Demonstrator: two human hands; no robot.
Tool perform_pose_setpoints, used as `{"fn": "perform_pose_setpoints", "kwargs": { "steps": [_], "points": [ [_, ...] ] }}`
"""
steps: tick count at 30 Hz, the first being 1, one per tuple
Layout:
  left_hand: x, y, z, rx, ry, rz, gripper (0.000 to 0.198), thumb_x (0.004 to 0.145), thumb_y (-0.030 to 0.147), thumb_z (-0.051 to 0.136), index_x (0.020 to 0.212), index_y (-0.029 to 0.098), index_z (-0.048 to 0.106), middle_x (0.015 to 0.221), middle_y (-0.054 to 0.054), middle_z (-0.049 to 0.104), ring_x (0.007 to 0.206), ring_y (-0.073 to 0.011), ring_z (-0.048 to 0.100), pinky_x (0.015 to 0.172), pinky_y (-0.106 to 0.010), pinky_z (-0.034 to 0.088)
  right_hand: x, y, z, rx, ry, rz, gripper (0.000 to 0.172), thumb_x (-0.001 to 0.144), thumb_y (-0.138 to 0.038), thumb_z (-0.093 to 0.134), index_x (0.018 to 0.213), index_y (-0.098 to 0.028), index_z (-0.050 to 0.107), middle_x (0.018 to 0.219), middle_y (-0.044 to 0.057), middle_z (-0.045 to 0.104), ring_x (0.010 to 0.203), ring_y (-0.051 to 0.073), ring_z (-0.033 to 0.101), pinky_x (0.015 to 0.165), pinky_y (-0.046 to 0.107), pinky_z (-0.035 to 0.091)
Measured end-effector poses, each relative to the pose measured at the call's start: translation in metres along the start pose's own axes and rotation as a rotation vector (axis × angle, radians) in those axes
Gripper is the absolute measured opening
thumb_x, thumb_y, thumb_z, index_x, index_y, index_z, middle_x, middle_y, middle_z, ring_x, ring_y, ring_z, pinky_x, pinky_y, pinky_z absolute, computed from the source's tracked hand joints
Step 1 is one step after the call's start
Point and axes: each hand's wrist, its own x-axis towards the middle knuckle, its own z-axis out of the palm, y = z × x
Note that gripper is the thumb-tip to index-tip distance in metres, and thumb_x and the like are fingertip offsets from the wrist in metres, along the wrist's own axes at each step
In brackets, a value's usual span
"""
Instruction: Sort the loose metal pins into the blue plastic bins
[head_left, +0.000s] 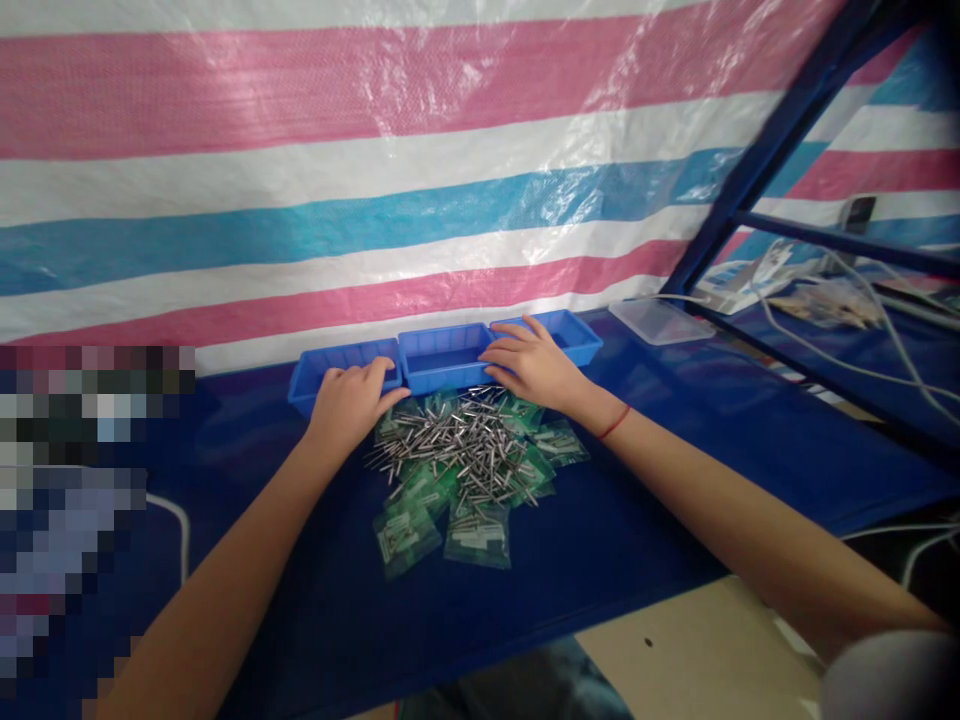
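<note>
Three small blue plastic bins stand in a row against the striped sheet. My left hand (349,402) is curled over the near rim of the left bin (307,380), its thumb stretched toward the middle bin (442,378). My right hand (534,368) lies with fingers spread over the seam between the middle bin and the right bin (581,343), touching their rims. In front of the bins and between my hands lies a heap of thin metal rivet-like pins (480,445). It rests on several small green-tinted clear bags (478,538), some holding similar pieces.
The dark blue table (315,610) carries a clear plastic lid or tray (660,322) at the back right. A blue metal frame (720,225) and white cables (840,365) stand to the right. Another white cable (184,530) lies at left, near a blurred-out area.
</note>
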Motion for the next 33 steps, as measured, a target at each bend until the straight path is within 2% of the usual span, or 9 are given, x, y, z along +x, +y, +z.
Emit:
{"fn": "perform_pose_setpoints", "kwargs": {
  "steps": [2,4,8,13,19,28,30,33],
  "points": [
    [-0.002,-0.002,0.001,0.026,0.001,0.011,0.034,0.092,0.048,0.047,0.105,0.018,0.057,0.095,-0.010,0.072,0.089,-0.0270,0.065,0.077,-0.036,0.037,0.004,0.002,0.005,0.001,-0.025,-0.011,0.028,0.093,-0.026,0.041,0.102,-0.021,0.067,0.099,0.007,0.068,0.115,0.026,0.053,0.110,0.055,0.018],
    [-0.004,-0.007,0.001,0.045,0.003,0.040,0.030,0.093,0.044,0.045,0.102,0.020,0.060,0.096,-0.009,0.071,0.090,-0.0265,0.064,0.078,-0.037,0.035,0.006,0.004,0.007,0.002,-0.032,-0.032,0.028,0.092,-0.023,0.042,0.099,-0.019,0.068,0.097,0.008,0.067,0.108,0.024,0.056,0.111,0.053,0.019],
    [-0.006,-0.014,0.003,0.029,0.033,0.068,0.027,0.094,0.040,0.045,0.106,0.022,0.061,0.098,-0.008,0.071,0.090,-0.0258,0.063,0.080,-0.039,0.031,0.003,0.005,0.006,0.018,-0.041,-0.061,0.030,0.092,-0.020,0.039,0.099,-0.017,0.068,0.097,0.009,0.066,0.101,0.022,0.059,0.113,0.050,0.022],
    [-0.007,-0.011,0.004,-0.022,0.048,0.094,0.027,0.094,0.040,0.045,0.105,0.023,0.062,0.096,-0.006,0.071,0.088,-0.0249,0.062,0.080,-0.039,0.030,-0.002,0.002,0.003,0.102,-0.052,-0.062,0.030,0.091,-0.019,0.040,0.103,-0.016,0.067,0.095,0.009,0.067,0.097,0.022,0.061,0.113,0.052,0.021],
    [-0.008,-0.006,0.004,-0.022,0.059,0.091,0.028,0.095,0.041,0.043,0.106,0.023,0.063,0.095,-0.006,0.071,0.087,-0.0245,0.062,0.078,-0.038,0.030,-0.003,0.003,0.003,0.145,-0.072,-0.040,0.029,0.091,-0.020,0.040,0.103,-0.018,0.067,0.099,0.008,0.068,0.097,0.022,0.061,0.113,0.053,0.018],
    [-0.007,-0.003,0.004,-0.006,0.049,0.053,0.031,0.096,0.041,0.041,0.107,0.022,0.062,0.099,-0.008,0.071,0.090,-0.0251,0.062,0.080,-0.039,0.031,0.000,0.005,0.004,0.151,-0.084,-0.015,0.029,0.093,-0.021,0.039,0.102,-0.019,0.067,0.098,0.007,0.067,0.097,0.022,0.061,0.112,0.053,0.021],
    [-0.007,-0.001,0.005,-0.007,0.046,0.040,0.032,0.096,0.041,0.040,0.107,0.022,0.062,0.099,-0.008,0.071,0.092,-0.0255,0.061,0.081,-0.039,0.031,0.000,0.005,0.001,0.143,-0.093,-0.018,0.029,0.094,-0.022,0.039,0.104,-0.020,0.066,0.100,0.007,0.067,0.102,0.023,0.060,0.112,0.053,0.022],
    [-0.008,0.002,0.003,-0.032,0.043,0.023,0.032,0.095,0.041,0.040,0.111,0.021,0.059,0.101,-0.008,0.070,0.094,-0.0252,0.061,0.082,-0.038,0.031,-0.004,0.008,-0.006,0.117,-0.086,-0.033,0.034,0.093,-0.035,0.043,0.121,-0.023,0.058,0.118,0.009,0.062,0.119,0.028,0.049,0.108,0.054,0.026]
  ]
}}
